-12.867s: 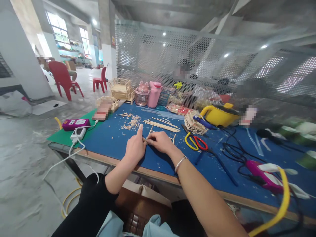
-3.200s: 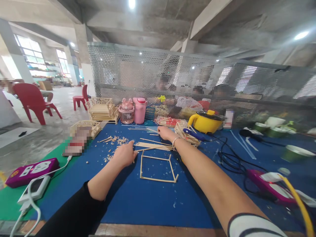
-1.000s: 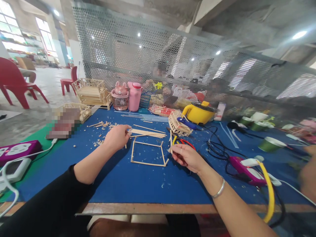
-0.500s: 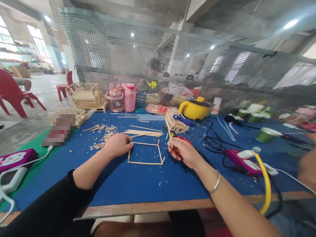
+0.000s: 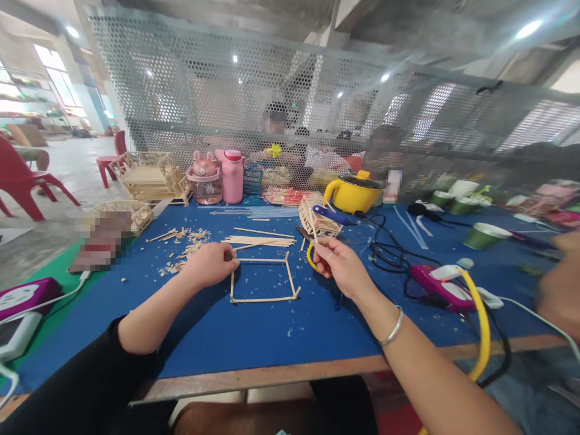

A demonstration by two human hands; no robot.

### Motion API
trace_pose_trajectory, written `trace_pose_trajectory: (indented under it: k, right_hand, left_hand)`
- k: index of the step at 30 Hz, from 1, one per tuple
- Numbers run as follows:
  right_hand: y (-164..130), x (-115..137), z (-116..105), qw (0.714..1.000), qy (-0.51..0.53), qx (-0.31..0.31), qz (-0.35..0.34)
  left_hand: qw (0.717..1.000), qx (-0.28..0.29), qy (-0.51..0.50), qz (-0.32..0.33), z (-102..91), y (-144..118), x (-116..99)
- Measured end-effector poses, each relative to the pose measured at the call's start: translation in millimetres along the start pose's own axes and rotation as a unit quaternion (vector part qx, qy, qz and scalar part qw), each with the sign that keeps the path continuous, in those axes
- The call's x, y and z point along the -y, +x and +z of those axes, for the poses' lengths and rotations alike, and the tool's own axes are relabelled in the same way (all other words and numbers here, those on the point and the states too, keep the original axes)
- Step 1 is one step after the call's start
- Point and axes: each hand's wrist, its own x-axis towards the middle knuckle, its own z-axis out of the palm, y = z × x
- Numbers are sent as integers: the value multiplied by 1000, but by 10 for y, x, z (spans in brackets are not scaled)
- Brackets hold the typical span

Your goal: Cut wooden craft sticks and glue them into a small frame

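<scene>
My left hand [image 5: 209,264] lies curled on the blue table [image 5: 254,338], fingertips pinching the far-left corner of the one square stick frame [image 5: 261,279]. My right hand [image 5: 341,266] hovers right of it, gripping a single thin stick [image 5: 314,231] upright. Bare mat runs to the near edge.

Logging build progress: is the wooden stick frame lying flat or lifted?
Flat: the stick frame lies on the blue mat, left hand touching one corner.
</scene>
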Motion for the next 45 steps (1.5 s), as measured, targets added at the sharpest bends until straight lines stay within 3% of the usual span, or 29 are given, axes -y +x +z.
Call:
trace_pose_trajectory:
  k: [8, 12, 16, 21, 23, 27, 29, 35, 41, 45]
  right_hand:
    - [-10, 14, 33, 999, -31, 12, 36]
    - [5, -28, 21, 998, -33, 36, 33]
    - [5, -55, -10, 991, -111, 42, -53]
    - [-45, -12, -14, 926, -276, 0, -256]
    - [-55, -10, -16, 921, -291, -15, -258]
    - [-40, -48, -31, 942, -286, -33, -175]
    - [-33, -60, -32, 945, -280, -27, -165]
    - [-51, -30, -17, 936, -299, -18, -186]
    - [-61, -24, -19, 941, -302, 4, -156]
    - [-67, -4, -8, 932, -319, 36, -169]
  left_hand:
    - [1000, 21, -9, -1, 44, 15, -2]
    - [999, -2, -48, -22, 20, -14, -25]
    - [994, -54, -92, -33, -48, -24, -36]
    - [980, -157, -118, -41, -89, 4, -11]
    - [988, -125, -77, -45, -98, 6, 4]
    - [999, 16, -8, -41, -140, -36, 6]
    - [998, 53, -7, -44, -168, -67, -6]
    - [999, 24, -22, -32, -156, -80, -17]
    - [967, 61, -227, -96, -187, -27, 59]
    - [973, 131, -164, -94, -243, -114, 44]
